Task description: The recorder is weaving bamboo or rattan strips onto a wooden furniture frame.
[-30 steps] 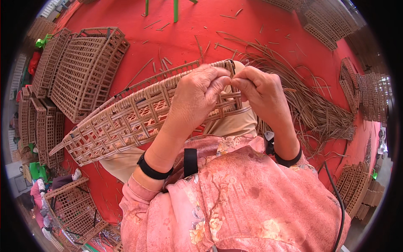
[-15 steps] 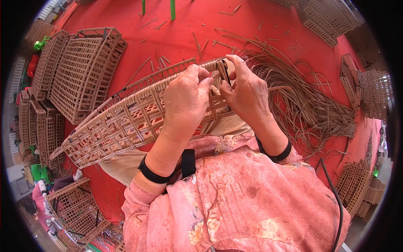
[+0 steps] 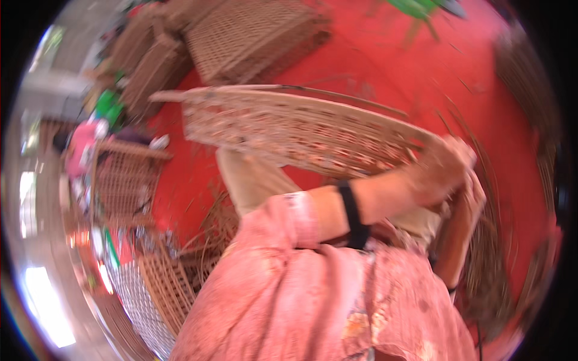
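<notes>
A woven wicker basket (image 3: pixel 289 129) lies tilted across my lap, its long rim running from upper left to the right. At its right end my left hand (image 3: pixel 442 162) is closed, close against the rim; the picture is smeared, and what its fingers pinch cannot be made out. Just below and beside it is my right hand (image 3: pixel 474 195), partly overlapped by the left; its fingers are blurred and mostly hidden. A black band (image 3: pixel 352 213) circles my left forearm.
Wicker baskets (image 3: pixel 253 39) are stacked at the upper left. Loose brown strands (image 3: pixel 487 259) lie on the red floor (image 3: pixel 373 66) at the right. A person in pink (image 3: pixel 82 144) is at the far left beside another basket (image 3: pixel 123 183). A green stool (image 3: pixel 415 7) stands at the top.
The view has swung left and blurred, so the basket and hands appear farther right. My hands, earlier apart at the basket's corner, now overlap closely, the right lower.
</notes>
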The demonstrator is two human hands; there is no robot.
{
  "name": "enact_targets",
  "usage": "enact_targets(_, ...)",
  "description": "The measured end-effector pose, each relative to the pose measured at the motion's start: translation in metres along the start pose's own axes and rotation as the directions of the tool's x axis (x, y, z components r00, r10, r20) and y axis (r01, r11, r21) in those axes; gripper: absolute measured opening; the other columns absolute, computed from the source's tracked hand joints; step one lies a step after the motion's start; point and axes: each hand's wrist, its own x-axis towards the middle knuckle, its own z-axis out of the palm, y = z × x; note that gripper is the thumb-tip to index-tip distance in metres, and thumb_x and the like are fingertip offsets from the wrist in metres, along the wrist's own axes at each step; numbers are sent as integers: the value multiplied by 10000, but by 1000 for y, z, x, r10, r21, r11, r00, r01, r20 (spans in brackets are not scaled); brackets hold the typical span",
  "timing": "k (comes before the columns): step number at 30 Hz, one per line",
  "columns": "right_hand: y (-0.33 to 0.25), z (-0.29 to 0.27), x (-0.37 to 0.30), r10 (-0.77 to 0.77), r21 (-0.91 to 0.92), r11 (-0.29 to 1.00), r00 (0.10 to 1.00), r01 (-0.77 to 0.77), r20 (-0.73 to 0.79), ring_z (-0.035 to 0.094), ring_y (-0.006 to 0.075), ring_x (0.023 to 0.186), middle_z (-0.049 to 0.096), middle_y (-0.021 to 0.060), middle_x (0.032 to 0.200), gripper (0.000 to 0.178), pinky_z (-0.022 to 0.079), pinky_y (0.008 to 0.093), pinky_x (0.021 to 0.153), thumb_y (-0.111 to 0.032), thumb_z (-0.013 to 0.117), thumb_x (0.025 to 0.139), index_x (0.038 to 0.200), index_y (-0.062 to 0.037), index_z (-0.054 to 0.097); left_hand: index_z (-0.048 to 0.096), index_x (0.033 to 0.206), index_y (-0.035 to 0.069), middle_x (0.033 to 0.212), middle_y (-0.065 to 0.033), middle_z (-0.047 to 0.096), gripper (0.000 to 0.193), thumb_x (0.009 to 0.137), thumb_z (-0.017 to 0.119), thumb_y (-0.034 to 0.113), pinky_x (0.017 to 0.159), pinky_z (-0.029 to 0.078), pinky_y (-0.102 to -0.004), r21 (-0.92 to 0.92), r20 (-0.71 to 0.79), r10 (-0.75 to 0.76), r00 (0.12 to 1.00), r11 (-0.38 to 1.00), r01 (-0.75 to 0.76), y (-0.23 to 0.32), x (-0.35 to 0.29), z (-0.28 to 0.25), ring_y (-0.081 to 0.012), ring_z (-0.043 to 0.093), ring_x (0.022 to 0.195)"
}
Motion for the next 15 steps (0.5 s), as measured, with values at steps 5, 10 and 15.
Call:
enact_targets(5, 12, 0, -11, -145, -3, 989, 986, 145, -79, 598, 57, 701, 633, -7, 872, 299, 466, 199, 562, -282, 582, 1016, 1132, -19, 667, 617, 843, 63, 837, -87, 630, 131, 758, 631, 162, 726, 513, -377, 99, 2, -44, 999, 994, 43, 14, -7, 13, -241, 639, 839)
enact_targets(10, 3, 23, -19, -217, 83, 969, 964, 232, -154, 601, 62, 710, 655, 23, 891, 303, 477, 206, 596, -253, 575, 1024, 1172, 6, 629, 629, 815, 46, 832, -66, 615, 156, 729, 651, 175, 774, 488, -356, 144, -64, 16, 998, 990, -7, 15, -13, 14, -220, 595, 835)
enact_targets(15, 7, 25, -12, -217, 139, 959, 955, 247, -202, 616, 87, 782, 665, 33, 916, 263, 503, 238, 682, -229, 606, 1012, 1128, 7, 608, 649, 857, 31, 857, -76, 615, 187, 730, 654, 168, 801, 480, -354, 19, -45, -5, 999, 1000, 6, 19, -17, -9, -241, 591, 860)
